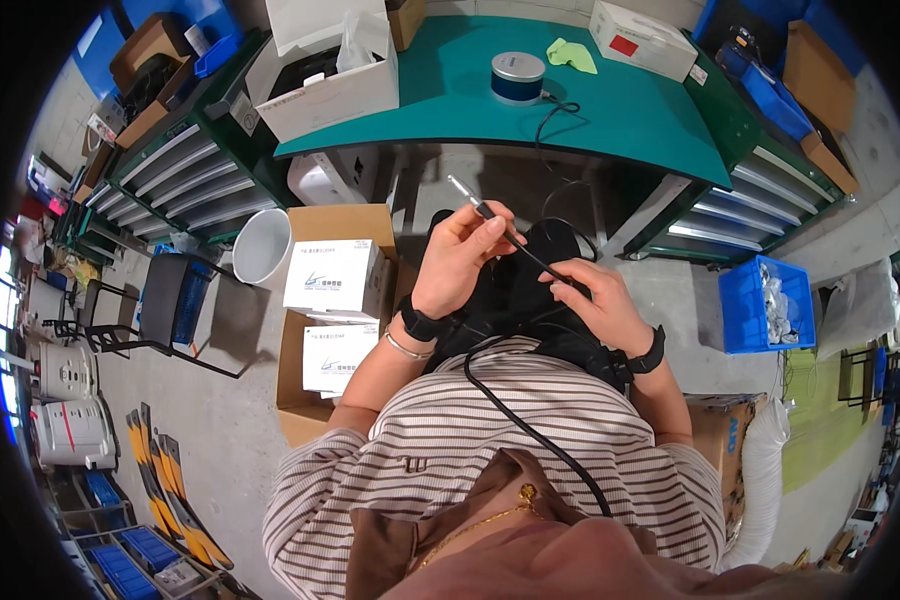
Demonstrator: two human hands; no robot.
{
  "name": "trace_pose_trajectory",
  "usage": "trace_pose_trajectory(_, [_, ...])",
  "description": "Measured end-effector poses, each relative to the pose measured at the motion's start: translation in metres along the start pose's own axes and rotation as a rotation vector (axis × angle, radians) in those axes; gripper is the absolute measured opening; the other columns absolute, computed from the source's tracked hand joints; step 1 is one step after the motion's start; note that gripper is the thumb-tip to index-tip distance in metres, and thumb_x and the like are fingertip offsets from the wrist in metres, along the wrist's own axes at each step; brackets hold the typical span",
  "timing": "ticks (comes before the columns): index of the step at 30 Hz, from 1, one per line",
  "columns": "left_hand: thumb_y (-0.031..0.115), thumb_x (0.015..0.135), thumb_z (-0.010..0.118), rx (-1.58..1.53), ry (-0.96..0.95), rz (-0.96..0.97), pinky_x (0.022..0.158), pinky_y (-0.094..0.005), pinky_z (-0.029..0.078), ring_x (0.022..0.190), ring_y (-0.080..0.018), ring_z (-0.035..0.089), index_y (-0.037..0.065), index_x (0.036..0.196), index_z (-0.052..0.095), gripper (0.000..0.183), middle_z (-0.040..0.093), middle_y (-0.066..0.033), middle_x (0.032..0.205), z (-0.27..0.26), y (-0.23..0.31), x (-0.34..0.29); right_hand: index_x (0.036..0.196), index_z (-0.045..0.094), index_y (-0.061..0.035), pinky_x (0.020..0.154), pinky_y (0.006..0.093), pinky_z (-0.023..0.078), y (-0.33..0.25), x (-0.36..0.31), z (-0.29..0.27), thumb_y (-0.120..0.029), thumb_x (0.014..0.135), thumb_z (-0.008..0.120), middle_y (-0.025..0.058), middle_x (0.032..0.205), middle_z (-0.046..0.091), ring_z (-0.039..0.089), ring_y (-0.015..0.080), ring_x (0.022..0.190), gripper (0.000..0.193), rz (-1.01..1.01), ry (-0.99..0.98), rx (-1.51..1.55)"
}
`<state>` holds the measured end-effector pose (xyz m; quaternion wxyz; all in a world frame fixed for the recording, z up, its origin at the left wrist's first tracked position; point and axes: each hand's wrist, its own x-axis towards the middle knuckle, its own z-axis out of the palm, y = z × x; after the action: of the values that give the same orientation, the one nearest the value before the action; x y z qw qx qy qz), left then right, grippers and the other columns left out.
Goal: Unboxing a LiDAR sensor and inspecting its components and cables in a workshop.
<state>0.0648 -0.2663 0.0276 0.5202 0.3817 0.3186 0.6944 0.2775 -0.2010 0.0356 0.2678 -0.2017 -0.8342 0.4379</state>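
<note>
Pinched in my left hand (455,262) is a black cable (532,258) near its end, with a slim silver metal connector (467,192) sticking out past the fingertips, up and to the left. Further along the same cable, my right hand (598,305) has its thumb and fingers closed on it. Both hands are over my lap, below the front edge of the green table (430,80). On that table stands a round device (517,78) with a silver top and dark blue side. A thin black cord (540,130) runs from it over the table edge.
A white open carton (340,100), a green cloth (571,56) and a white box (642,42) are on the table. To my left, a cardboard box (295,390) holds white boxes (335,280), beside a white bin (263,247). A blue crate (735,310) sits at right. Another black cable (530,428) crosses my torso.
</note>
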Motion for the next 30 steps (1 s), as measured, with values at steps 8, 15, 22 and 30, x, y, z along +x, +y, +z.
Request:
trace_pose_trajectory(8, [0.015,0.095,0.055,0.071,-0.016,-0.029,0.077,-0.0255,0.05,0.09,-0.016,0.063,0.002,0.117,0.053,0.026,0.06,-0.0045,0.094,-0.006,0.008,0.001,0.1,0.064,-0.0008,0.071,0.0283,0.048,0.008,-0.008,-0.009,-0.006,0.084,0.065,0.0089,0.089,0.065,0.064,0.0197,0.08,0.017,-0.018,0.122,0.01])
trace_pose_trajectory(15, [0.012,0.094,0.057,0.182,-0.084,-0.032,0.078,-0.0259,0.052,0.09,-0.0158,0.064,0.001,0.118,0.053,0.027,0.063,-0.0054,0.092,0.006,0.009,-0.003,0.097,0.065,-0.0012,0.073,0.0277,0.047,0.005,-0.015,-0.019,-0.007,0.082,0.067,0.0067,0.085,0.064,0.061,0.0176,0.082,0.016,-0.001,0.119,-0.01])
trace_pose_trajectory(22, [0.006,0.088,0.063,0.515,-0.282,0.103,0.075,-0.0275,0.053,0.088,-0.0164,0.064,-0.002,0.104,0.058,0.018,0.063,-0.0082,0.095,0.019,0.007,-0.01,0.111,0.06,-0.0025,0.086,0.0308,0.046,-0.001,-0.009,-0.011,-0.008,0.078,0.07,0.0091,0.109,0.058,0.058,0.0204,0.099,0.036,-0.086,0.112,0.016])
trace_pose_trajectory(30, [0.005,0.077,0.07,0.932,-0.342,0.353,0.061,-0.031,0.047,0.069,-0.023,0.058,0.004,0.096,0.066,0.02,0.062,-0.0073,0.083,0.029,0.004,-0.013,0.096,0.07,-0.0074,0.074,0.0294,0.047,-0.036,0.009,-0.011,-0.005,0.072,0.074,0.0057,0.1,0.06,0.056,0.019,0.088,0.025,-0.284,0.129,0.037])
